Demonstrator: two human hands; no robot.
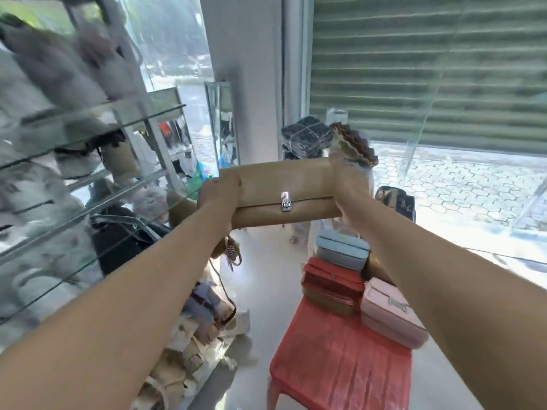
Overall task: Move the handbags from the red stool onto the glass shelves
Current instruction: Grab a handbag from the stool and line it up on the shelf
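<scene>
I hold a tan handbag (284,184) with a silver clasp out in front of me, level, in mid-air. My left hand (217,196) grips its left end and my right hand (349,187) grips its right end. Below and to the right stands the red stool (340,368). On its far side lie a red handbag (333,281), a light blue handbag (343,251) on top of it, and a pink handbag (390,312). The glass shelves (88,190) rise at my left, with blurred bags on them.
Beige and white bags (192,344) are piled on the floor under the shelves. A black bag (396,202) and a dark bundle (305,140) sit by the glass wall and white pillar (254,84) ahead. A green roller shutter lies outside.
</scene>
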